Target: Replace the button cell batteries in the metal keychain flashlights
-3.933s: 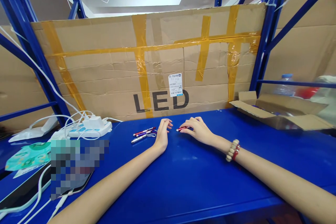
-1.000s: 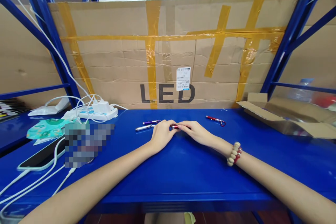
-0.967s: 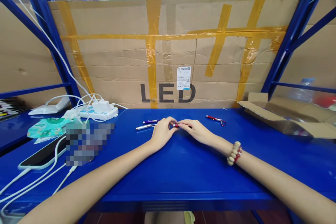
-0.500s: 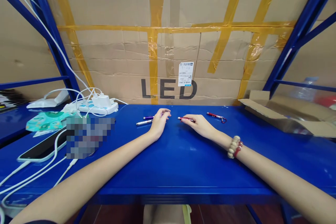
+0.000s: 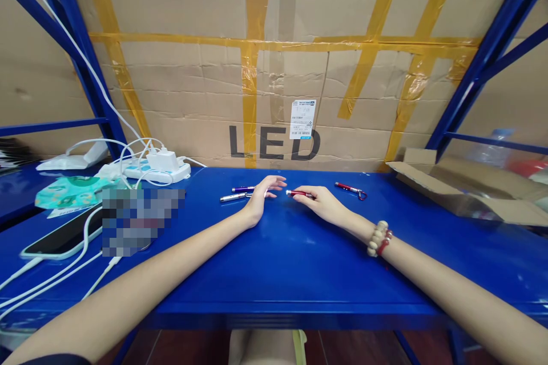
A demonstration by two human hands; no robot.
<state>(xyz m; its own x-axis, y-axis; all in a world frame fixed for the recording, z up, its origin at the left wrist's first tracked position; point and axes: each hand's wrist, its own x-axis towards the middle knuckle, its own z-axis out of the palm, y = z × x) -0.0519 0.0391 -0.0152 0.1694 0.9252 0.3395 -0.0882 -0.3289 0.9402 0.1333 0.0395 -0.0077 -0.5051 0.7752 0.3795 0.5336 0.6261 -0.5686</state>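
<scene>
My right hand [image 5: 319,201] is closed around a small red metal penlight [image 5: 295,193], its silver tip pointing left toward my other hand. Facing it, my left hand [image 5: 259,199] stands on edge with the fingers apart and holds nothing. Just left of that hand lie a purple penlight [image 5: 242,189] and a silver penlight [image 5: 232,197], side by side; my fingers partly hide their right ends. Farther right, a second red penlight [image 5: 349,187] with a red clip rests on the blue tabletop [image 5: 274,274].
At left are a plugged-in phone [image 5: 64,239], a teal tissue pack [image 5: 71,191], a blurred-out item [image 5: 141,222] and a power strip [image 5: 171,173] with white cables. An open cardboard box [image 5: 445,185] stands at right. A taped cardboard panel [image 5: 192,85] closes the back.
The fingers of my left hand have spread and reach a little farther right. My right hand, still holding the red penlight, has shifted slightly left with the whole view.
</scene>
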